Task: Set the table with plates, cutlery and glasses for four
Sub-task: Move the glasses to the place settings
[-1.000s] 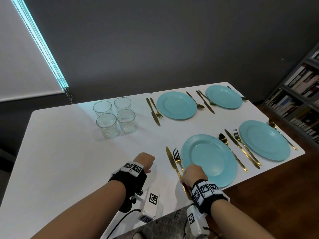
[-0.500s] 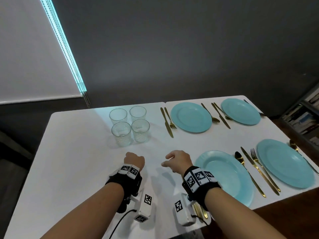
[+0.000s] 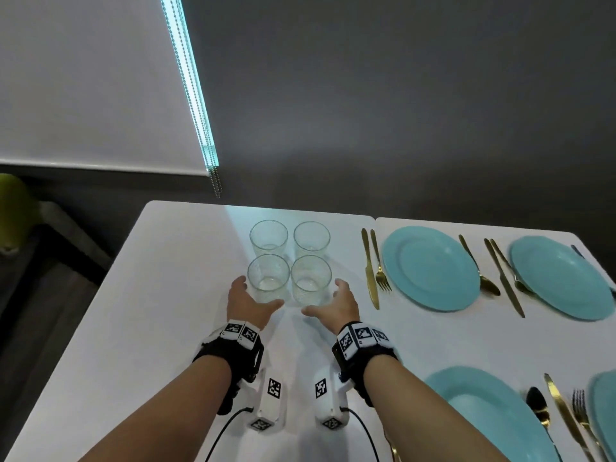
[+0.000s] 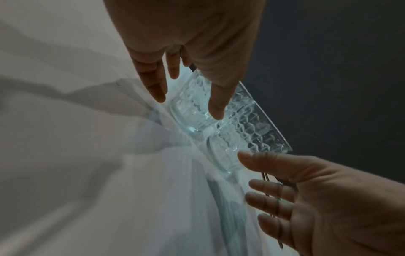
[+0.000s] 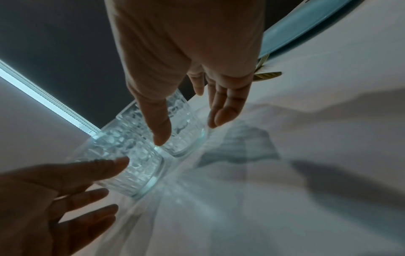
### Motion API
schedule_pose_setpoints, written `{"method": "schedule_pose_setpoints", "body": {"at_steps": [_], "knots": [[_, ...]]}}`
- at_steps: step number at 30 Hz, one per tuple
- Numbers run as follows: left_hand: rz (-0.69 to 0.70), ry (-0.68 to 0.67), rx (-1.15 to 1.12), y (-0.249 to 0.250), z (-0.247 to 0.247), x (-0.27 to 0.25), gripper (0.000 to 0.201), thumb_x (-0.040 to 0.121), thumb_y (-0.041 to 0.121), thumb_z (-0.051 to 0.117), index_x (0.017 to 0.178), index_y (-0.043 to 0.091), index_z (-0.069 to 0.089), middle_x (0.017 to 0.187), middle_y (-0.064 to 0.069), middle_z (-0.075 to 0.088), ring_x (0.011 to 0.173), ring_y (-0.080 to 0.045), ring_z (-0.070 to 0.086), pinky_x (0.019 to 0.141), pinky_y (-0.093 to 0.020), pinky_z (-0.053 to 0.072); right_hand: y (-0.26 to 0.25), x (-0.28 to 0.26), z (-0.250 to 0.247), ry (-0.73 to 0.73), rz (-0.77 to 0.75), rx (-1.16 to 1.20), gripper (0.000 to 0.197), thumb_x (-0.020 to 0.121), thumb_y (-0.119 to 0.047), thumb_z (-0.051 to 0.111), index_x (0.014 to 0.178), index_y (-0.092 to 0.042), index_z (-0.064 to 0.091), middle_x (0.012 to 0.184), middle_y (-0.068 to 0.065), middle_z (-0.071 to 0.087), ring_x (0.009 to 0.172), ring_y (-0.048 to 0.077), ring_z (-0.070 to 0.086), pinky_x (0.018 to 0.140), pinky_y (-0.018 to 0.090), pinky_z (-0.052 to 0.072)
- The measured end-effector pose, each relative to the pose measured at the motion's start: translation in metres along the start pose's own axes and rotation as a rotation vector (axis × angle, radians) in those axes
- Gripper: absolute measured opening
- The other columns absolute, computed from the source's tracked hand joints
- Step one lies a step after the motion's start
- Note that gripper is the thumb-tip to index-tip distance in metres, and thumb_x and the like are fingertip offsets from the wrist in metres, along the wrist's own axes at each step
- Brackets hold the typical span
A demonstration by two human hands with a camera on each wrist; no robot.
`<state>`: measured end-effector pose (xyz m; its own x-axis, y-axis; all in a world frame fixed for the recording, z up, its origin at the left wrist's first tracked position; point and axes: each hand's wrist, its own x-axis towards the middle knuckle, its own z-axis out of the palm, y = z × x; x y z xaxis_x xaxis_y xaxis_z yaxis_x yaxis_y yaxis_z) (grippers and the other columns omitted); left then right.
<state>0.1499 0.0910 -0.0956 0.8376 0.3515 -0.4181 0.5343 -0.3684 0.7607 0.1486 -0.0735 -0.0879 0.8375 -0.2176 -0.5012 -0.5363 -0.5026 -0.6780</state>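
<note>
hands are spread, holding nothing: left hand (image 3: 247,303) beside near-left glass (image 3: 268,278), right hand (image 3: 336,303) beside near-right glass (image 3: 310,280). four glasses stand close together; a grasp may knock the far glasses.

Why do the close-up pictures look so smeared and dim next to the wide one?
Head view: fairly sharp and evenly lit, with a cyan strip of light casting a pale streak on the table. Left wrist view: dim, table streaked by motion blur, glasses glowing bluish. Right wrist view: the same blur, with soft hand shadows on the table.
</note>
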Motion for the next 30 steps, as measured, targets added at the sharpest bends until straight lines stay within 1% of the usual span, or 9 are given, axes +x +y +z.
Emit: {"method": "schedule_pose_setpoints", "body": {"at_steps": [2,5,7,9,14,18,20,24,30], "knots": [[0.032,0.010,-0.007,0.003,0.004,0.004,0.094,0.060,0.018,0.087,0.138,0.005,0.036,0.139,-0.014,0.047,0.128,-0.028,0.047,0.107,-0.036,0.039,0.000,0.009,0.003,0.005,-0.029,0.006,0.101,0.065,-0.025,0.085,0.146,-0.012,0.026,0.146,0.009,0.039,0.135,0.024,0.039,0.109,0.031,0.033],[0.052,0.015,0.013,0.006,0.008,0.005,0.095,0.060,0.017,0.087,0.139,0.008,0.035,0.140,-0.010,0.047,0.130,-0.026,0.046,0.106,-0.032,0.037,0.001,0.016,0.008,0.022,-0.074,0.038,0.094,0.061,-0.021,0.086,0.140,-0.015,0.035,0.141,0.005,0.045,0.129,0.021,0.045,0.102,0.024,0.036],[0.066,0.039,0.022,0.005,0.010,0.007,0.095,0.059,0.019,0.087,0.139,0.010,0.036,0.140,-0.009,0.049,0.130,-0.026,0.047,0.107,-0.033,0.037,0.001,0.020,0.012,0.036,-0.102,0.067,0.091,0.061,-0.019,0.087,0.138,-0.016,0.038,0.136,0.003,0.050,0.125,0.019,0.048,0.095,0.019,0.035],[0.103,0.064,0.037,0.005,0.010,0.009,0.093,0.057,0.021,0.088,0.136,0.011,0.040,0.136,-0.009,0.052,0.128,-0.028,0.049,0.107,-0.038,0.039,0.001,0.022,0.015,0.051,-0.121,0.096,0.091,0.061,-0.019,0.087,0.138,-0.017,0.038,0.134,0.002,0.052,0.124,0.019,0.049,0.093,0.017,0.034],[0.128,0.094,0.084,0.001,0.009,0.010,0.084,0.056,0.025,0.088,0.129,0.010,0.049,0.127,-0.011,0.059,0.122,-0.030,0.053,0.106,-0.041,0.039,0.001,0.025,0.023,0.082,-0.148,0.108,0.095,0.058,-0.023,0.088,0.138,-0.020,0.038,0.134,0.001,0.053,0.124,0.019,0.050,0.099,0.023,0.038],[0.117,0.088,0.090,-0.010,0.005,0.003,0.080,0.054,0.025,0.088,0.123,0.008,0.053,0.123,-0.011,0.061,0.119,-0.030,0.054,0.106,-0.043,0.040,0.002,0.024,0.027,0.095,-0.148,0.066,0.085,0.059,-0.024,0.085,0.134,-0.017,0.045,0.134,0.002,0.052,0.123,0.019,0.051,0.099,0.023,0.039],[0.110,0.072,0.066,-0.015,0.001,-0.003,0.085,0.047,0.032,0.086,0.122,0.009,0.053,0.121,-0.011,0.061,0.118,-0.029,0.055,0.105,-0.043,0.041,0.002,0.018,0.028,0.092,-0.135,0.060,0.083,0.059,-0.025,0.085,0.133,-0.016,0.046,0.133,0.002,0.053,0.122,0.019,0.053,0.099,0.024,0.041],[0.106,0.038,0.035,-0.024,-0.008,-0.016,0.102,0.036,0.050,0.069,0.127,0.008,0.051,0.124,-0.012,0.060,0.119,-0.029,0.055,0.106,-0.042,0.041,0.004,-0.004,0.019,0.083,-0.091,0.042,0.077,0.060,-0.030,0.083,0.128,-0.015,0.049,0.128,0.004,0.057,0.118,0.021,0.055,0.101,0.029,0.045],[0.163,-0.037,0.034,-0.020,-0.012,-0.047,0.098,0.039,0.046,0.068,0.128,0.012,0.049,0.128,-0.012,0.057,0.120,-0.031,0.053,0.105,-0.037,0.040,0.012,-0.057,-0.019,0.097,-0.060,0.107,0.077,0.058,-0.035,0.086,0.125,-0.014,0.053,0.119,0.003,0.061,0.111,0.018,0.058,0.096,0.026,0.049]]}}
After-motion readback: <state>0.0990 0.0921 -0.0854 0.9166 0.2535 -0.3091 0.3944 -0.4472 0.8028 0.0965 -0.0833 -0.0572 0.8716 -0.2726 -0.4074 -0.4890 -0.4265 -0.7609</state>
